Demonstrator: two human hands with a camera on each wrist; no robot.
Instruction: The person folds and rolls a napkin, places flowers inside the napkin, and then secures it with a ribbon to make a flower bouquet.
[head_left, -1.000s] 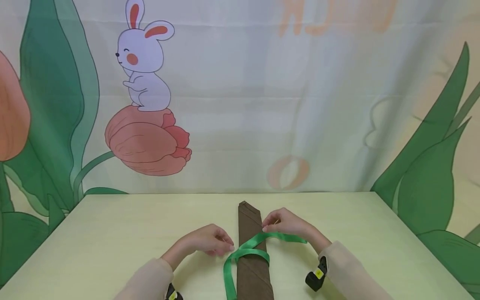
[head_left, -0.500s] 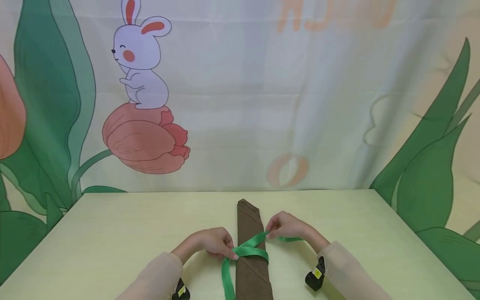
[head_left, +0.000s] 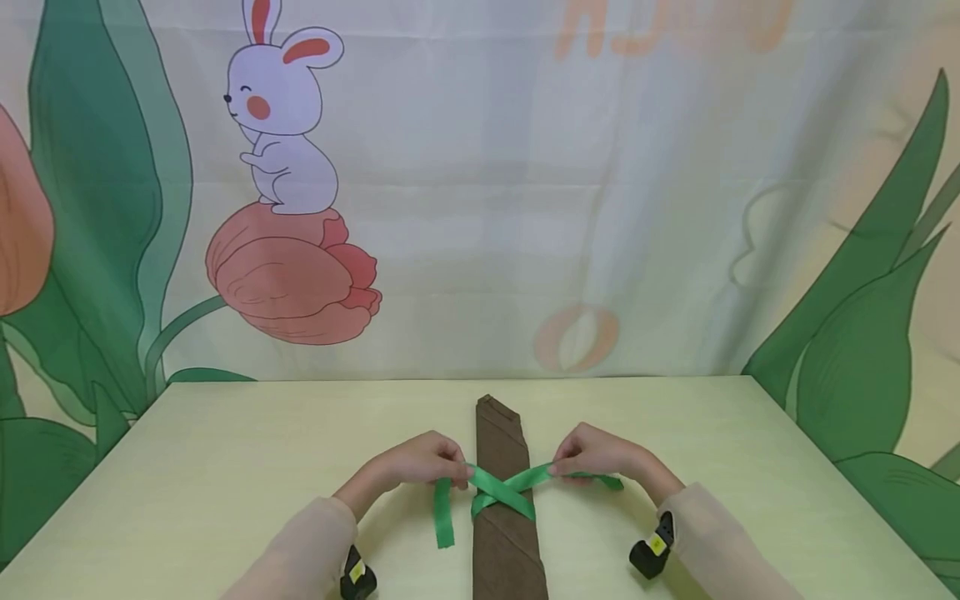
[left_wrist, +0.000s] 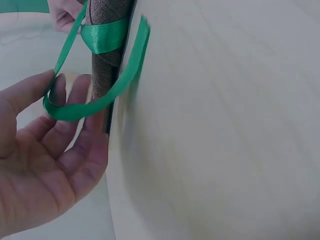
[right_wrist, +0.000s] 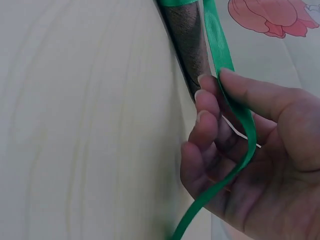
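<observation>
A long brown folded cloth bundle lies lengthwise on the table. Round its middle runs a green ribbon, whose two ends cross on top of the cloth. On the left of the bundle, my left hand pinches one ribbon end between thumb and fingers; its tail hangs below the hand. My right hand pinches the other end on the right side, the tail trailing under the palm. In the left wrist view the ribbon loops past the thumb. The right wrist view shows the ribbon stretched toward the bundle.
The pale table reaches back to a printed curtain with a rabbit and tulips. A small black wrist camera sits on the right sleeve, another black wrist camera on the left one.
My left hand has taken hold of the left ribbon end and raised it up and away from the viewer. My right hand has gripped the other end and drawn it rightward. The ribbon crossing is now an X.
</observation>
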